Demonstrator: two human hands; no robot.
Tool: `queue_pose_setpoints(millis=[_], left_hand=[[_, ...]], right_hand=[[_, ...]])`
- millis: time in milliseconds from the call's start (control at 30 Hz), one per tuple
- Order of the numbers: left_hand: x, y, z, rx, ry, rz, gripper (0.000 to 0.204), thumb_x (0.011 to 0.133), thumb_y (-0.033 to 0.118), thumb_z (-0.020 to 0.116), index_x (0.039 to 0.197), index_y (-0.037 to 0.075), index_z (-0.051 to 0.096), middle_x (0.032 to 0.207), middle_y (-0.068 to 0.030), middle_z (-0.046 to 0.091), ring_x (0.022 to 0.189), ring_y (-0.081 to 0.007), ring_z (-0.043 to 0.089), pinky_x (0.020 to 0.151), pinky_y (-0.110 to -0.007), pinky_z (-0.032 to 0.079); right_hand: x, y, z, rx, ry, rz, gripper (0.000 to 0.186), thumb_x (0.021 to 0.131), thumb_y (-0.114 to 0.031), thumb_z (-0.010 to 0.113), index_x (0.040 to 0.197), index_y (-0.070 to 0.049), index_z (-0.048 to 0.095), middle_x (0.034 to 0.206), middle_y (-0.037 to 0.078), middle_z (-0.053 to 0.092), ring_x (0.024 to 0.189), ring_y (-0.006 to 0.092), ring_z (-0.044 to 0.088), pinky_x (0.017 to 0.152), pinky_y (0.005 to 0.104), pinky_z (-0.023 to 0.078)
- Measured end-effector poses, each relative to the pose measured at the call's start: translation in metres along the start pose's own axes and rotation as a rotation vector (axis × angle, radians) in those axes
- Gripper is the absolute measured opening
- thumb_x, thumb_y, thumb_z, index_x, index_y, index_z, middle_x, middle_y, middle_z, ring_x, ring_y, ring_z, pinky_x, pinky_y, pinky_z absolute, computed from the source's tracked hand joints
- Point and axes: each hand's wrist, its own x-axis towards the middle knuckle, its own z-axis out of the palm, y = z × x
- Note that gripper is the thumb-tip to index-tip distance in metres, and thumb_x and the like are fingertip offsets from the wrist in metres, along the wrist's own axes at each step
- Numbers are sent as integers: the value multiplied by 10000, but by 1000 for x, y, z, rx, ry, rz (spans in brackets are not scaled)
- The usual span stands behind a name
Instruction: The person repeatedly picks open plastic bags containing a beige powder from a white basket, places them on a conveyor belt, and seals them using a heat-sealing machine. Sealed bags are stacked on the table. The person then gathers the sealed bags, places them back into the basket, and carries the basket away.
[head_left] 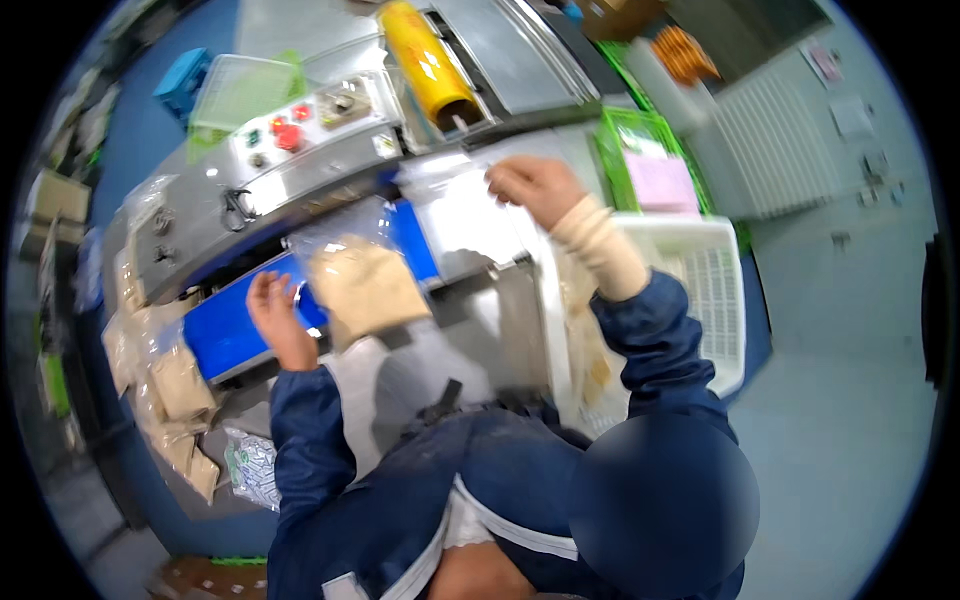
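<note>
My left hand (280,315) is open beside the left edge of a clear plastic bag, its fingers slightly apart. Flat beige contents fill that bag (368,285), which lies across a blue conveyor belt (235,325) and overhangs its near edge. Farther right and higher, my right hand (537,190) has its fingers curled together over the metal surface. Clear plastic film (435,175) lies just left of those fingertips; blur hides whether they pinch it. A beige cuff covers the right wrist.
Beige bagged packs (180,385) pile at the belt's left end. A white plastic basket (718,300) stands at my right, with a green crate (612,150) behind it. Beyond the belt are a control panel (270,140) with red buttons and a yellow film roll (425,60).
</note>
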Motion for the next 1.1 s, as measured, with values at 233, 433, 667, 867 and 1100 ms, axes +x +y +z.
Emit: queue_pose_setpoints(millis=[233, 433, 667, 867, 1100], left_hand=[[-76, 32, 21, -86, -238, -69, 240, 899, 95, 438, 1110, -19, 448, 1034, -110, 524, 878, -171, 555, 782, -273, 456], [-120, 45, 65, -19, -502, -58, 209, 906, 112, 425, 1066, -8, 486, 956, -85, 548, 830, -152, 551, 777, -262, 449], [-176, 55, 96, -9, -682, -67, 170, 899, 93, 440, 1035, 12, 500, 905, -70, 557, 801, -143, 558, 737, -254, 450], [-205, 65, 95, -16, -691, -56, 183, 903, 110, 436, 1051, 21, 498, 912, -71, 553, 808, -149, 557, 736, -255, 445], [-218, 65, 84, -22, -637, -41, 173, 896, 123, 456, 1019, 14, 512, 887, -71, 570, 766, -139, 564, 709, -260, 463]], right_hand=[[-188, -15, -122, 25, 646, 119, 202, 855, -136, 523, 938, 33, 594, 797, 70, 626, 721, 123, 592, 655, 229, 482], [-306, 92, -98, 39, 792, 401, 208, 808, -137, 555, 959, 2, 588, 814, 90, 621, 729, 155, 592, 661, 257, 485], [-284, 183, -34, -430, 565, 716, 454, 725, -297, 618, 1090, -73, 470, 1103, 138, 455, 951, 300, 520, 824, 405, 423], [-257, 180, -46, -672, 542, 695, 237, 808, -261, 498, 956, -80, 542, 990, 112, 484, 900, 300, 538, 757, 451, 437], [-262, 217, -91, -581, 653, 657, 251, 786, -235, 439, 852, -50, 596, 942, 170, 560, 845, 355, 546, 745, 438, 438]])
